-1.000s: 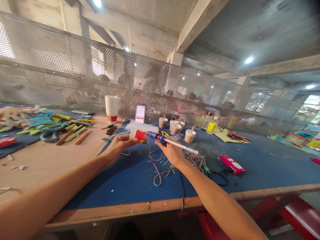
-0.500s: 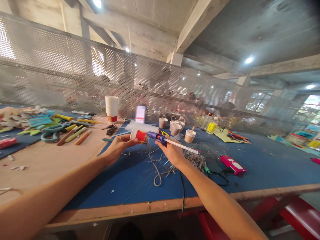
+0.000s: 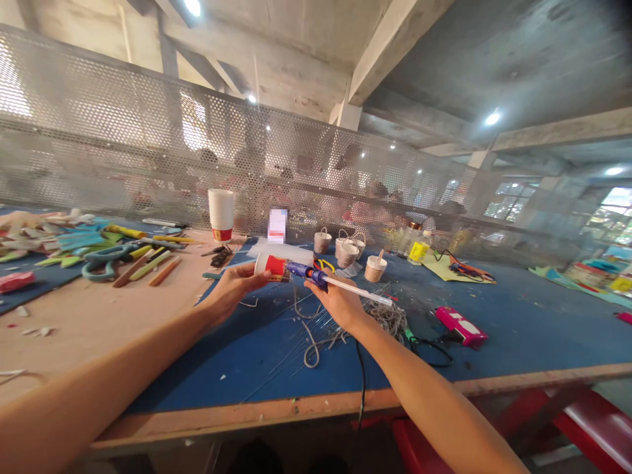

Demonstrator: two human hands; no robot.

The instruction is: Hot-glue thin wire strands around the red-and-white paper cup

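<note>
Paper cup (image 3: 270,265), sideways above the worktop's (image 3: 494,349) middle: likely light, thin-walled, crushable; grip gently round the wall. Left hand (image 3: 232,286) wraps it; right hand (image 3: 338,303) clamped on glue gun (image 3: 309,272), nozzle at the cup's base.

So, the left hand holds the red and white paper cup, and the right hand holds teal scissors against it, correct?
Not quite. The right hand holds a blue and purple glue gun, not scissors, against the red and white paper cup in the left hand. The teal scissors lie far left on the table. The head view shows this.
</note>
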